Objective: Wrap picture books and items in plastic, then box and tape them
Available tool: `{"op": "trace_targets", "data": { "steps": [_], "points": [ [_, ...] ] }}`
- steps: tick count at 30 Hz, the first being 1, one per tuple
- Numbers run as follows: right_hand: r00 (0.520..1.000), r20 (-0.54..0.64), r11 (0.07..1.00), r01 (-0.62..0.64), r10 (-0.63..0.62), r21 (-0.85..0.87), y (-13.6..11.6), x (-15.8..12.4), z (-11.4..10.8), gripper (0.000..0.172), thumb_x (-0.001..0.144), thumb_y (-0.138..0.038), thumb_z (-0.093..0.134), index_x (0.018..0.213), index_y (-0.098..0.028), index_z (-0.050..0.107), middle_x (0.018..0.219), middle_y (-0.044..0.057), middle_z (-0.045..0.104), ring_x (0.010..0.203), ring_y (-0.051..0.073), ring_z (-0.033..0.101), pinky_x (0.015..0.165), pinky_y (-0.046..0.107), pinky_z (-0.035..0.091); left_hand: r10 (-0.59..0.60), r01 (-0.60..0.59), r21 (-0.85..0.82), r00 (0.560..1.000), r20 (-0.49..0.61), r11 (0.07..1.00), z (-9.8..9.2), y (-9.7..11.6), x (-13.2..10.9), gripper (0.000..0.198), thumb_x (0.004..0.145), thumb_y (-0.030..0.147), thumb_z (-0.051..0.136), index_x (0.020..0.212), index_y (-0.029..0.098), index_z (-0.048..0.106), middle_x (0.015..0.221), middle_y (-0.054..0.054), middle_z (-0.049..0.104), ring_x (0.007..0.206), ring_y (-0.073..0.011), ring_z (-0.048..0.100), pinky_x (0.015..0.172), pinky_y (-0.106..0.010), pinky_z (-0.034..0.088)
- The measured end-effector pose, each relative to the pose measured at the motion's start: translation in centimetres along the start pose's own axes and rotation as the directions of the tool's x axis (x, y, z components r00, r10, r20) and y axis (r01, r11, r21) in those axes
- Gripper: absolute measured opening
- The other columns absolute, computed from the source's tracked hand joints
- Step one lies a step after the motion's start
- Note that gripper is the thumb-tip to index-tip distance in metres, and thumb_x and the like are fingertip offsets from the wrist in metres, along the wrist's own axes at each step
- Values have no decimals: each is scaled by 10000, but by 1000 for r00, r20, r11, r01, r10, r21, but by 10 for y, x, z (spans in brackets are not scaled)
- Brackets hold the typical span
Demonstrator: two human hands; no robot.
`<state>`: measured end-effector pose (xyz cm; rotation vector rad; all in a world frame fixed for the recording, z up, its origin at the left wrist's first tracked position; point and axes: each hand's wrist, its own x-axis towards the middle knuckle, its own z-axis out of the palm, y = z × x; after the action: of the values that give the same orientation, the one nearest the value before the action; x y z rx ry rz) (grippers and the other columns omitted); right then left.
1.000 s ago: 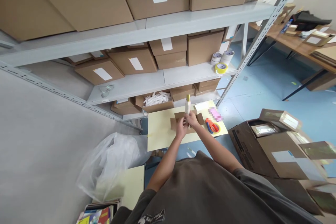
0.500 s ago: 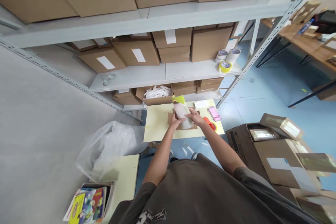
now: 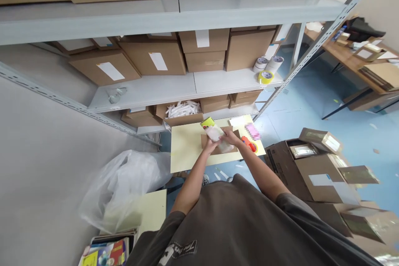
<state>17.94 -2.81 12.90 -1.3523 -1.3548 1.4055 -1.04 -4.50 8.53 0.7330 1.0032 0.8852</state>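
Observation:
Both hands hold a flat package in whitish wrapping (image 3: 213, 133), its yellow-green printed end (image 3: 207, 122) sticking out at the far side. My left hand (image 3: 211, 146) grips its left edge with the fingers closed. On the opposite edge, my right hand (image 3: 230, 137) is closed too, its fingertips blurred. Directly below them a cardboard box (image 3: 204, 141) lies on the pale yellow table (image 3: 183, 145), mostly covered by the hands and package. To the right of the box is a red tape dispenser (image 3: 248, 144) with a yellow roll.
A pixelated pink item (image 3: 252, 131) and white paper (image 3: 237, 121) lie at the table's right. Metal shelving (image 3: 146, 95) with boxes and tape rolls (image 3: 265, 76) rises behind. Clear plastic bagging (image 3: 127, 183) bulges at left; cartons (image 3: 311, 174) stand on the floor at right.
The package has tilted, its yellow-green end swinging left and its near end moving right over the box. Both hands keep hold of it. The camera view has shifted slightly.

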Motion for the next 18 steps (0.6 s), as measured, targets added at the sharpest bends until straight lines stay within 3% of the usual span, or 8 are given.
{"op": "trace_targets", "data": {
  "steps": [3, 6, 9, 11, 13, 16, 18],
  "points": [
    [995, -86, 989, 34, -47, -144, -2, 7, -13, 307, 667, -316, 927, 894, -265, 726, 918, 33, 774, 953, 277, 671, 914, 347, 528, 6, 25, 234, 991, -131, 972, -25, 18, 6, 1019, 540, 259, 1060, 1454, 174, 618, 1259, -178, 739, 1128, -342, 714, 1058, -514, 543],
    [987, -148, 957, 13, -58, -288, 0, 11, -25, 314, 659, -189, 910, 911, -285, 748, 904, 47, 770, 947, 300, 684, 942, 361, 499, 261, -142, 409, 933, -250, 901, -55, 42, 10, 1087, 557, 304, 1050, 1528, 215, 569, 1415, -175, 642, 1205, -322, 672, 1083, -453, 522],
    [987, -141, 911, 9, -74, -412, 7, 9, -27, 321, 688, -142, 882, 952, -290, 775, 904, 55, 776, 947, 305, 701, 951, 365, 488, 452, -356, 506, 889, -75, 785, -73, 63, 15, 944, 560, 286, 1041, 1430, 239, 678, 1476, -147, 617, 1353, -350, 586, 1139, -409, 482],
    [991, -103, 877, 27, -87, -480, 13, 6, -23, 281, 750, -195, 869, 997, -295, 781, 921, 55, 785, 960, 293, 709, 936, 349, 496, 422, -388, 542, 904, 66, 746, -75, 68, 19, 716, 529, 237, 1042, 1202, 235, 798, 1318, -135, 711, 1310, -368, 609, 1151, -410, 476],
    [998, -39, 803, 12, -44, -596, 18, 2, -17, 273, 856, -297, 815, 1126, -292, 773, 1004, 62, 798, 989, 273, 715, 921, 328, 506, 313, -310, 626, 943, 110, 715, -72, 65, 22, 501, 548, 206, 1019, 1012, 239, 831, 1147, -108, 766, 1189, -352, 666, 1126, -411, 497],
    [989, 38, 546, -47, 143, -836, 20, -2, -9, 399, 997, -374, 673, 1375, -250, 688, 1194, 107, 789, 1063, 271, 720, 926, 323, 513, 190, -159, 799, 980, 57, 580, -64, 46, 22, 357, 677, 160, 923, 1013, 239, 829, 1126, -64, 787, 1109, -285, 702, 1089, -379, 522],
    [972, 55, 394, -40, 226, -918, 17, -2, -6, 436, 1039, -352, 611, 1455, -225, 635, 1264, 142, 775, 1101, 284, 722, 937, 327, 512, 187, -110, 854, 982, 15, 508, -60, 32, 20, 341, 757, 116, 847, 1075, 236, 825, 1176, -58, 788, 1105, -253, 716, 1076, -362, 534]
  ]
}}
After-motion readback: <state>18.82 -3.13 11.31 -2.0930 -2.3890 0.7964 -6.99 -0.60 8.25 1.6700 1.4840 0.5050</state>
